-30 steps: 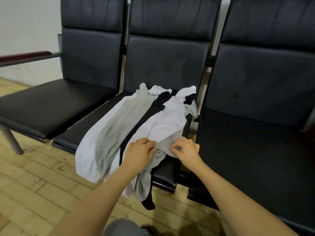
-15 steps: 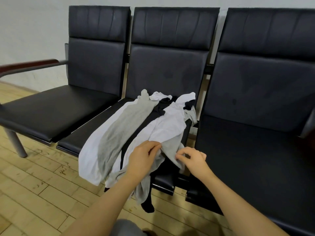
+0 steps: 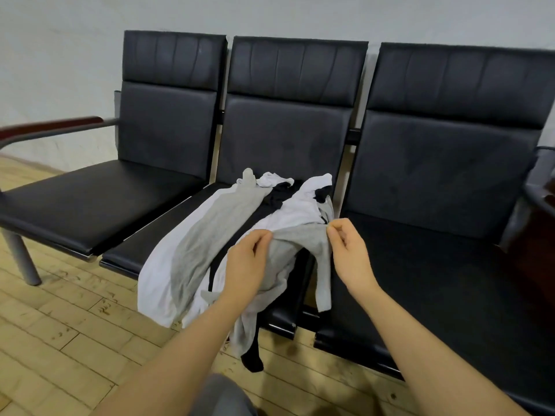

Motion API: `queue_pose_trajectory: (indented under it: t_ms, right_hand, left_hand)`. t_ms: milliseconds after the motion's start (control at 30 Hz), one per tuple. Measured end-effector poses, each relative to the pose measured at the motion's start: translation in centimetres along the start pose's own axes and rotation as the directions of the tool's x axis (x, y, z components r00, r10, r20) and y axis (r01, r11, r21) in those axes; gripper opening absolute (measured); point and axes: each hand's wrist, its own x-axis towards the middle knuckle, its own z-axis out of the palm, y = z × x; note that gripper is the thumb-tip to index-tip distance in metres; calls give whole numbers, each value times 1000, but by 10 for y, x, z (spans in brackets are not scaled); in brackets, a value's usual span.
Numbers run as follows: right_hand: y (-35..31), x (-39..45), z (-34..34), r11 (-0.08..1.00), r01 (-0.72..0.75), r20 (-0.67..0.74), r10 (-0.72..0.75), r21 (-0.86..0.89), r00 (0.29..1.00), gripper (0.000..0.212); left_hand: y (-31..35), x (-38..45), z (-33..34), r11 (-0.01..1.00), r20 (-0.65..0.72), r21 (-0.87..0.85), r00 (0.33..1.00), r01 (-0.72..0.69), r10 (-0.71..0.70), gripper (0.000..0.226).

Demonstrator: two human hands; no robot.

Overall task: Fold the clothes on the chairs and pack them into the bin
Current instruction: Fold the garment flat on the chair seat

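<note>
A heap of grey, white and black clothes (image 3: 210, 235) lies on the seat of the middle chair (image 3: 288, 139) and hangs over its front edge. A light grey garment (image 3: 300, 244) is stretched between my hands above the heap. My left hand (image 3: 247, 259) pinches its left edge and my right hand (image 3: 348, 250) pinches its right edge, lifted off the seat. A black piece (image 3: 252, 352) dangles below the seat front. No bin is in view.
Three black padded chairs stand in a row against a pale wall. The left chair (image 3: 99, 199) has a wooden armrest (image 3: 51, 127); the right chair (image 3: 444, 265) bears nothing. A dark object (image 3: 540, 205) shows at the far right edge. The floor (image 3: 60, 340) is light wood.
Both hands have risen and spread apart, pulling the grey garment up from the heap and stretching it. The view has pulled back from the chairs.
</note>
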Motion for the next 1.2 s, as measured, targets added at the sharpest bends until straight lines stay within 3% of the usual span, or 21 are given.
queue_pose_trajectory:
  t_ms: [100,300,500,767,967,1200]
  right_hand:
    - [-20,11,0,999,35,-81,-32,30,996,15]
    - [-66,36,-9,990,136,-199,-125,42,972,16]
    - [-108,50,-37,970,243,-312,-229,6,922,18]
    - [-162,47,-96,921,366,-413,-386,-131,825,15]
    - [-190,31,-146,893,369,-469,-449,-257,760,15]
    - [-207,-8,-204,853,340,-509,-512,-396,692,16]
  left_hand:
    - [25,14,-3,998,-37,-42,999,-40,39,12]
    - [63,56,-12,958,-94,162,963,-235,252,16]
    - [117,78,-18,851,-183,276,845,-447,503,22]
    - [192,83,-5,870,-197,112,847,-480,493,18]
    - [245,69,9,869,-146,-88,870,-487,472,21]
    - [286,41,28,795,-157,-64,793,-603,588,21]
